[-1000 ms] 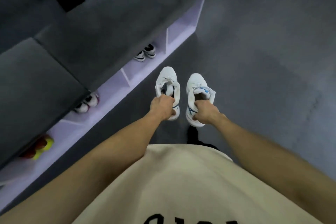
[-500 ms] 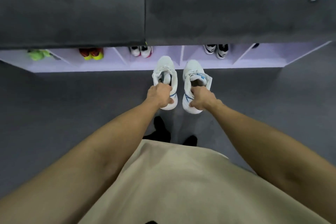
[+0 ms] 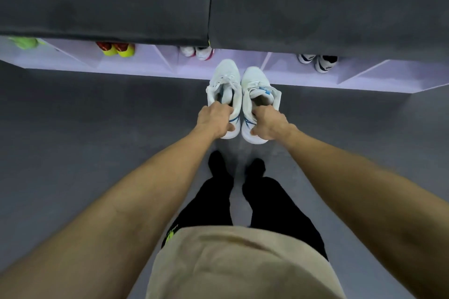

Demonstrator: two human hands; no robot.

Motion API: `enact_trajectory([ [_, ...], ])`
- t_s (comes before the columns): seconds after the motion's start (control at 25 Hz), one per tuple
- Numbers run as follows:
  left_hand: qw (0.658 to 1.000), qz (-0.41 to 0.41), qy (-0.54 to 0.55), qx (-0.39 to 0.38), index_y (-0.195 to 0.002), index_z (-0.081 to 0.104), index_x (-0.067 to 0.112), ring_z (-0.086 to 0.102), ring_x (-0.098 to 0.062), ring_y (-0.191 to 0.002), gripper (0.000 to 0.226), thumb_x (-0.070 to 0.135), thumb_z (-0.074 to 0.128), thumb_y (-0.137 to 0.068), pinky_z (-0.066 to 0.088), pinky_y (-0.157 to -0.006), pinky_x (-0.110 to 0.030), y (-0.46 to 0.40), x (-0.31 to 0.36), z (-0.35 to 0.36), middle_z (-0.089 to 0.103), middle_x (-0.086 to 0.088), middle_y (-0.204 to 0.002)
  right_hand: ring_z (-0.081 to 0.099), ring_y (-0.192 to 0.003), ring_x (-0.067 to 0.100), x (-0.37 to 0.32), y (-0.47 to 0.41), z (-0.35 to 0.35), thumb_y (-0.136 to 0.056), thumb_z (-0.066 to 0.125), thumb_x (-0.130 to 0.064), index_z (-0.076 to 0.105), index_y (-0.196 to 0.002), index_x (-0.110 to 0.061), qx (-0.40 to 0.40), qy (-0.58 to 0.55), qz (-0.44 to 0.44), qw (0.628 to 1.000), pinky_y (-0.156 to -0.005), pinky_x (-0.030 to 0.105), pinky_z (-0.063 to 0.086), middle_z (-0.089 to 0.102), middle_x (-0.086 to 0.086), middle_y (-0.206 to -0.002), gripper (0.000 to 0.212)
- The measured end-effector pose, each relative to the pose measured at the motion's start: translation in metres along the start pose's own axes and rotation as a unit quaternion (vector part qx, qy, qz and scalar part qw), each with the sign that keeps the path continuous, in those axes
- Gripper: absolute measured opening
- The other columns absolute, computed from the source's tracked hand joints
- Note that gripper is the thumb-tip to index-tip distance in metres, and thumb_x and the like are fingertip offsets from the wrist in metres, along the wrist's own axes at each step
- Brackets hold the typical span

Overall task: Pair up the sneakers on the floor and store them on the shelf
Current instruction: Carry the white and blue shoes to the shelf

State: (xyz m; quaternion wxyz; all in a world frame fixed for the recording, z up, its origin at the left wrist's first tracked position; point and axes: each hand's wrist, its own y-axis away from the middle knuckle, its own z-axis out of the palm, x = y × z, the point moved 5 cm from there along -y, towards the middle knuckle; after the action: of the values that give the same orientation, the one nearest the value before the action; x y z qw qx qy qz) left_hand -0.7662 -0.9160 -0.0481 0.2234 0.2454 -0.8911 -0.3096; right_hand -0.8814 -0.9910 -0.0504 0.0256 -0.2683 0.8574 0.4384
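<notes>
I hold a pair of white sneakers with blue stripes side by side, toes toward the shelf. My left hand (image 3: 215, 121) grips the heel collar of the left white sneaker (image 3: 226, 77). My right hand (image 3: 268, 124) grips the heel of the right white sneaker (image 3: 255, 80). Both shoes hang above the grey floor, their toes over the front edge of the pale lilac shelf (image 3: 150, 65). The compartment straight ahead shows no shoes where it is visible.
Other compartments hold a green pair (image 3: 24, 42), a red and yellow pair (image 3: 116, 48), a white and red pair (image 3: 198, 52) and a white and black pair (image 3: 318, 60). Dark grey cushions (image 3: 109, 0) overhang the shelf. My black-trousered legs (image 3: 218, 189) stand just behind.
The view has swung from an angle to face the shelf square on. The two sneakers have come closer together and closer to the shelf's front edge, still held by both hands.
</notes>
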Motion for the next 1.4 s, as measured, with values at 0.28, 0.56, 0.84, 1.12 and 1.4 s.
enact_trajectory([
  [0.28,0.999,-0.013,-0.018,0.031,-0.095,0.063,0.019,0.057,-0.032,-0.089,0.020,0.035,0.069,-0.085,0.040,-0.071,-0.034,-0.176,-0.062,0.069,0.059,-0.007,-0.101,0.049,-0.081,0.028,0.020,-0.188,0.051,-0.084,0.054,-0.013,0.050,-0.088,-0.015,0.017,0.020,-0.024,0.999,-0.085,0.040,0.043,0.052,0.002,-0.090,0.007],
  [0.56,0.992,0.025,-0.062,0.111,-0.107,0.061,0.017,0.057,-0.029,-0.103,0.025,0.034,0.064,-0.090,0.041,-0.085,-0.037,-0.355,-0.099,0.135,0.058,-0.009,-0.112,0.060,-0.103,0.032,0.053,-0.371,0.099,-0.087,0.054,-0.010,0.053,-0.111,-0.016,0.107,0.067,-0.043,0.991,-0.086,0.039,0.043,0.059,0.007,-0.108,0.025],
  [0.84,0.971,0.057,-0.100,0.208,-0.112,0.061,0.014,0.058,-0.032,-0.105,0.031,0.030,0.069,-0.087,0.040,-0.082,-0.034,-0.505,-0.116,0.148,0.060,-0.013,-0.115,0.058,-0.112,0.033,0.084,-0.523,0.104,-0.086,0.056,-0.015,0.055,-0.114,-0.015,0.197,0.065,-0.055,0.977,-0.096,0.039,0.045,0.060,0.008,-0.118,0.028],
  [1.12,0.948,0.074,-0.112,0.288,-0.127,0.056,0.021,0.056,-0.028,-0.117,0.044,0.029,0.070,-0.086,0.045,-0.096,-0.036,-0.613,-0.118,0.120,0.059,-0.007,-0.127,0.053,-0.120,0.032,0.084,-0.622,0.058,-0.089,0.058,-0.022,0.050,-0.126,-0.009,0.297,0.119,-0.084,0.944,-0.093,0.039,0.048,0.056,0.010,-0.128,0.041],
  [1.4,0.914,0.099,-0.125,0.372,-0.132,0.053,0.015,0.037,-0.027,-0.132,0.051,0.026,0.071,-0.085,0.041,-0.105,-0.037,-0.645,-0.111,0.089,0.044,-0.009,-0.138,0.043,-0.130,0.026,0.086,-0.653,0.023,-0.095,0.053,-0.029,0.043,-0.133,-0.010,0.338,0.141,-0.078,0.927,-0.092,0.039,0.043,0.048,0.008,-0.136,0.044],
])
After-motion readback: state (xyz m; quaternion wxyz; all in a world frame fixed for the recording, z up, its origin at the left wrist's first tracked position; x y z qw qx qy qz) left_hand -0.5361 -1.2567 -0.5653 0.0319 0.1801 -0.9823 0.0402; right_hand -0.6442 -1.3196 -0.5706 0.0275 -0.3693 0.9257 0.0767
